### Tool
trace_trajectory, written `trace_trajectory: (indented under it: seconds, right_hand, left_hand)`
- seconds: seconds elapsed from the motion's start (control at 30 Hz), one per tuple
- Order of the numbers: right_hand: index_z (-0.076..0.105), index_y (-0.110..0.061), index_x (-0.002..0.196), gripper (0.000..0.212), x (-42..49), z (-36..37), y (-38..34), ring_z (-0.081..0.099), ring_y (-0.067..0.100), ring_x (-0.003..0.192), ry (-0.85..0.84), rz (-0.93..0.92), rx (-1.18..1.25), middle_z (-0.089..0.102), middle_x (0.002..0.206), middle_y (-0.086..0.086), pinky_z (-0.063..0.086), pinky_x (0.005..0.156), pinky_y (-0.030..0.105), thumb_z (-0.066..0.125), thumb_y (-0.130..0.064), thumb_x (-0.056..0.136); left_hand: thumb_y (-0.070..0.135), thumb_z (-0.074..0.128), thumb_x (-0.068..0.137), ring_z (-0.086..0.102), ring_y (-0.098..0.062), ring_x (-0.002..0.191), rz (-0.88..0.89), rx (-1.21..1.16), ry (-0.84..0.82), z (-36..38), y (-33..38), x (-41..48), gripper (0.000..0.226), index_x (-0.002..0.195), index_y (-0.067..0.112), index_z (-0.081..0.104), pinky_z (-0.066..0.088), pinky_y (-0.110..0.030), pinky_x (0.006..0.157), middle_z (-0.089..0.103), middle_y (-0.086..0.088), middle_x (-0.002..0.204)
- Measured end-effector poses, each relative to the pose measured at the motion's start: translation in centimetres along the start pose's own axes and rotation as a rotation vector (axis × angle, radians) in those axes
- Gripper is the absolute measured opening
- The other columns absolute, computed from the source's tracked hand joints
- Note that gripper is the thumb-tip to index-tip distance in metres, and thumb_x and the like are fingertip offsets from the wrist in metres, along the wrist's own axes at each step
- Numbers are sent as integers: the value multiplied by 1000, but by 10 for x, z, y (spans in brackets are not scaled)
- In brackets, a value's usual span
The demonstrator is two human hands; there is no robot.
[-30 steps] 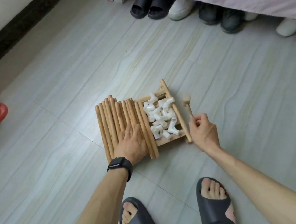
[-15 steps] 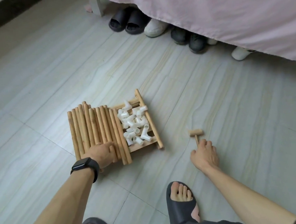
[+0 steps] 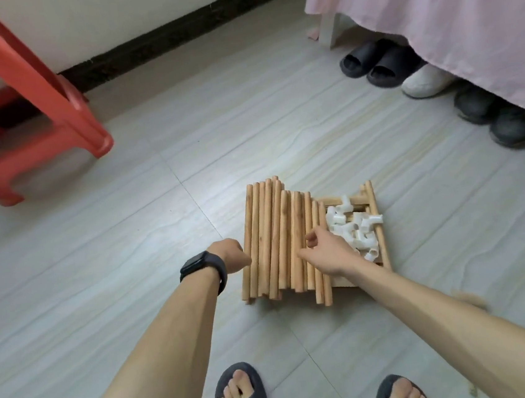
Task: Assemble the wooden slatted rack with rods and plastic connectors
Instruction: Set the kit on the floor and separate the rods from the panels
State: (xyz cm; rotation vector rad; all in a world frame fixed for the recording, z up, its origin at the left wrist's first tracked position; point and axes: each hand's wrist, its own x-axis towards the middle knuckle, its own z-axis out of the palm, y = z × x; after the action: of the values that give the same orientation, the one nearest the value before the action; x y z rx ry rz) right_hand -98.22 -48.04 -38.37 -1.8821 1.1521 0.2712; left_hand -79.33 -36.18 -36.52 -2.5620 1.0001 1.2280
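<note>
Over the rods (image 3: pixel 270 237), right hand (image 3: pixel 326 250) curled.

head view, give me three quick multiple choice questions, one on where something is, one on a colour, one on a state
1. Where do the white connectors lie?
A) left of the rods
B) right of the rods
C) inside a box

2. What colour is the stool?
A) red
B) blue
C) green

3. How are the rods placed?
A) standing upright
B) plugged into connectors
C) lying flat, side by side

Answers:
1 B, the white pile lies just to the right of the row of rods.
2 A, its legs are plainly red.
3 C, they lie loose in a row with bare ends.
</note>
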Motion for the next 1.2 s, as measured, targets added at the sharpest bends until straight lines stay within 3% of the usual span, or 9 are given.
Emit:
trace_trajectory:
  seconds: [0.13, 0.3, 0.4, 0.6, 0.7, 0.8, 0.93, 1.0, 1.2]
  right_hand:
    - [36, -12, 150, 65, 31, 12, -7, 56, 27, 126, -9, 130, 130, 54, 140, 7, 49, 103, 38, 63, -33, 95]
    - [42, -13, 147, 60, 49, 36, 3, 57, 25, 121, -9, 281, 320, 53, 140, 8, 55, 100, 44, 66, -26, 94]
    - [50, -15, 141, 58, 55, 46, 12, 59, 25, 122, -40, 308, 373, 57, 137, 8, 54, 102, 44, 72, -29, 89]
    - [54, -9, 135, 39, 66, 34, 7, 64, 23, 113, -106, 361, 500, 63, 124, 13, 58, 95, 41, 61, -2, 97]
    - [51, -9, 139, 45, 70, 37, 3, 62, 25, 116, -123, 347, 484, 60, 128, 14, 61, 88, 38, 61, 0, 96]
    - [45, -9, 146, 58, 73, 39, 2, 63, 24, 115, -110, 342, 482, 57, 133, 13, 63, 75, 31, 66, -4, 93]
    - [39, -11, 151, 66, 72, 37, 3, 64, 23, 112, -123, 342, 503, 62, 125, 10, 62, 87, 39, 69, -9, 92]
    - [36, -10, 153, 69, 68, 35, 4, 65, 21, 111, -136, 339, 557, 65, 122, 8, 60, 90, 40, 69, -10, 93]
    - [30, -12, 155, 81, 54, 38, 1, 69, 20, 107, -163, 326, 669, 66, 127, 8, 61, 84, 39, 77, -16, 89]
  left_hand:
    - [34, 61, 97, 55, -22, 117, 14, -303, 39, -4, -7, 11, 47, 136, 10, 55, 45, -34, 100, 58, -8, 138]
    - [44, 70, 90, 61, -16, 108, 113, -639, 123, 41, 10, 23, 54, 136, 19, 55, 52, -32, 96, 62, -2, 129]
    - [48, 74, 86, 59, -20, 115, 128, -614, 178, 68, 23, 35, 69, 144, 20, 46, 50, -32, 97, 59, -3, 130]
    - [42, 74, 84, 41, -33, 133, 32, -541, 248, 69, 44, 58, 79, 147, 17, 33, 42, -43, 110, 37, -15, 144]
    - [41, 82, 80, 52, -28, 124, 21, -619, 189, 59, 38, 63, 80, 141, 13, 40, 46, -36, 101, 49, -11, 136]
    - [37, 83, 82, 60, -17, 97, 20, -770, 71, 52, 31, 67, 57, 123, 13, 52, 57, -35, 88, 60, 0, 106]
    - [27, 84, 82, 62, -13, 88, 28, -946, 10, 54, 30, 68, 36, 103, 16, 57, 59, -27, 67, 61, 1, 97]
    - [22, 83, 83, 64, -14, 86, 30, -991, -7, 56, 30, 67, 28, 95, 16, 58, 59, -26, 65, 64, -2, 96]
    - [7, 75, 89, 67, -13, 83, 1, -1152, -186, 46, 23, 59, 52, 135, 3, 51, 56, -22, 55, 64, -4, 101]
